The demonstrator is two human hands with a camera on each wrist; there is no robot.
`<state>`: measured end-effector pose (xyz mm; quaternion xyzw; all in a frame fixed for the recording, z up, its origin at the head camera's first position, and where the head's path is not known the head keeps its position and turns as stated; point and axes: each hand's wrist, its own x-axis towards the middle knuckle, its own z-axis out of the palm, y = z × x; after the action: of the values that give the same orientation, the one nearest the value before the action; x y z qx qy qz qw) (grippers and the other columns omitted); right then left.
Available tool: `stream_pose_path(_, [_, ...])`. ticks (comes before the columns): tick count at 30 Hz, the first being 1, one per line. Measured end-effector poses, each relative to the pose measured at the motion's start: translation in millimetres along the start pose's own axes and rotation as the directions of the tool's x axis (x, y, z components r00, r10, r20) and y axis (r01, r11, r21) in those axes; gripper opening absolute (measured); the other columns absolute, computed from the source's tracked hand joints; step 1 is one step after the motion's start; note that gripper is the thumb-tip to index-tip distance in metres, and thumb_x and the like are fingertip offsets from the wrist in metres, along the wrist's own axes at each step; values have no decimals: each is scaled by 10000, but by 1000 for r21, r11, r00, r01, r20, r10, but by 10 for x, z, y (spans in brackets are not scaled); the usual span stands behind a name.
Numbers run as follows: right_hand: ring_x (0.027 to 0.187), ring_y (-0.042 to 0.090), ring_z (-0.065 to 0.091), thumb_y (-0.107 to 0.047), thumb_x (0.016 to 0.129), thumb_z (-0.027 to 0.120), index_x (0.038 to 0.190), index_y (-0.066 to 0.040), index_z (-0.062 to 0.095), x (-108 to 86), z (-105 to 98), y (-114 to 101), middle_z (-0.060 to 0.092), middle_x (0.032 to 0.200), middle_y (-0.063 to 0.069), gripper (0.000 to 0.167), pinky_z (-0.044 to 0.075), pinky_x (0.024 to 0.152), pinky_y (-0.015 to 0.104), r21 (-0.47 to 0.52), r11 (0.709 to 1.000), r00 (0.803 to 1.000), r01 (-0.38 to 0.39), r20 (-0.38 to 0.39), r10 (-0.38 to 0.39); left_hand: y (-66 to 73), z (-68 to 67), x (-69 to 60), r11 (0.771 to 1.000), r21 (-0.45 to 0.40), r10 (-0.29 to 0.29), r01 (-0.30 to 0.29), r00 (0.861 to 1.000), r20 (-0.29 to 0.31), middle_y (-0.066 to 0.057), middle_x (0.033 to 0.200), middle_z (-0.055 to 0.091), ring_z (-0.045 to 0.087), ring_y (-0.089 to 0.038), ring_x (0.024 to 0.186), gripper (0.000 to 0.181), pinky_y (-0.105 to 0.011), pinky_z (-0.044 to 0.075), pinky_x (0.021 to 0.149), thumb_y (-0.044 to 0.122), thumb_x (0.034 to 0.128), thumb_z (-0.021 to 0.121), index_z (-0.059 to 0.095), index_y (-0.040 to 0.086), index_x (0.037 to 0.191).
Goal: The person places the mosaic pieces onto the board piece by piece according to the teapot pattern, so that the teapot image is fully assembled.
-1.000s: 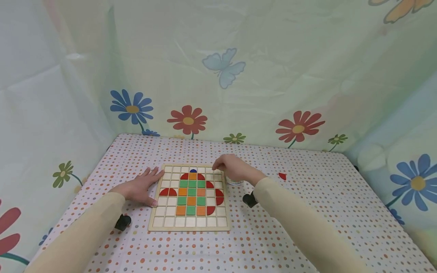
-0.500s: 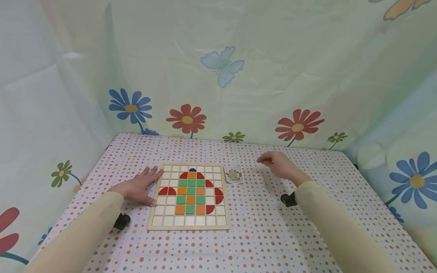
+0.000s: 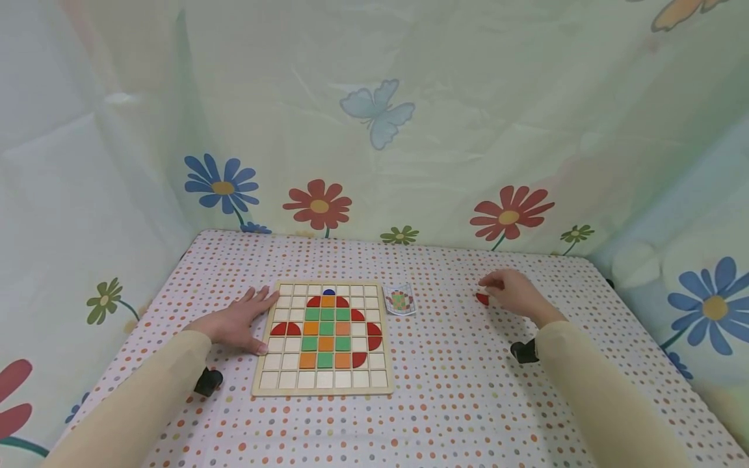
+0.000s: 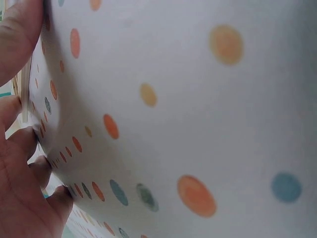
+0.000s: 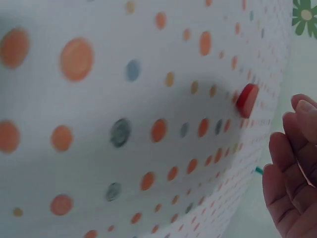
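A wooden grid board (image 3: 322,392) lies on the table, holding green, orange and red pieces with one small blue piece at the top. My left hand (image 3: 236,320) rests spread at the board's left edge, fingers and thumb touching the frame; the left wrist view shows the fingertips on the cloth beside it. Over to the right, a red quarter-round piece (image 3: 482,299) lies on the cloth. My right hand (image 3: 513,294) hovers just above it with loosely bent fingers. In the right wrist view the fingers stay apart from the red piece (image 5: 247,100) and hold nothing.
A small picture card (image 3: 400,300) under a clear cover lies against the board's right edge, showing a similar coloured pattern. Dotted cloth covers the table (image 3: 433,403). A flowered curtain (image 3: 445,130) stands behind and at both sides.
My right hand has moved right, from over the picture card to the loose red piece, uncovering the card. My left hand has stayed at the board's edge.
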<state>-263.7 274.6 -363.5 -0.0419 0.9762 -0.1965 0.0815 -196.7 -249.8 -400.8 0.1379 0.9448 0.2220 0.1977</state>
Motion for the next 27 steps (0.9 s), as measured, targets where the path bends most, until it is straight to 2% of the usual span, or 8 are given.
stream_pose_path(4, [1019, 357, 612, -74, 1003, 606, 1242, 66, 638, 3, 35, 81, 649, 1189, 271, 279, 562, 897, 490, -10, 997, 996, -78, 32, 79, -1, 2, -5, 1000, -2, -3, 3, 1000, -2, -278, 1693, 83, 11, -545, 1547, 1138, -750, 128, 1199, 272, 749, 905, 218, 48, 1627])
stream_pose_path(8, [974, 328, 601, -132, 963, 681, 1231, 72, 637, 52, 84, 146, 648, 1125, 243, 339, 547, 839, 448, -35, 993, 991, -115, 59, 117, -3, 11, -7, 1000, -7, -6, 6, 1000, 2, -279, 1693, 82, 9, -545, 1547, 1137, -750, 127, 1199, 268, 748, 905, 218, 45, 1626])
stream_pose_path(11, [937, 320, 596, -150, 931, 727, 1211, 91, 641, 84, 114, 162, 653, 1079, 234, 379, 544, 820, 441, -56, 992, 991, -111, 62, 114, -8, 19, -1, 1000, -6, -4, 4, 1000, 5, -280, 1693, 80, 9, -546, 1546, 1137, -749, 124, 1200, 272, 750, 903, 216, 46, 1627])
stream_pose_path(16, [938, 337, 618, -109, 930, 718, 1182, 114, 647, 91, 136, 126, 669, 1076, 255, 344, 557, 855, 477, -82, 988, 989, -131, 54, 135, -17, 24, 9, 1000, 2, 3, -3, 1000, 2, -281, 1692, 80, 15, -547, 1546, 1135, -747, 124, 1202, 281, 752, 901, 217, 46, 1627])
stream_pose_path(22, [991, 367, 628, -84, 926, 715, 1167, 107, 653, 82, 151, 98, 666, 1112, 271, 313, 554, 906, 510, -89, 985, 988, -144, 38, 148, -11, 7, 10, 1000, 5, 8, -8, 1000, -4, -284, 1691, 85, 15, -550, 1544, 1138, -751, 129, 1199, 276, 747, 905, 221, 41, 1624])
stream_pose_path(27, [975, 347, 620, -112, 918, 738, 1130, 77, 673, 47, 166, 102, 672, 1094, 247, 292, 551, 907, 499, -82, 986, 988, -142, 50, 146, -6, -4, 2, 1000, 2, 5, -5, 1000, -2, -285, 1689, 89, 18, -548, 1545, 1136, -750, 128, 1199, 274, 745, 907, 225, 39, 1623])
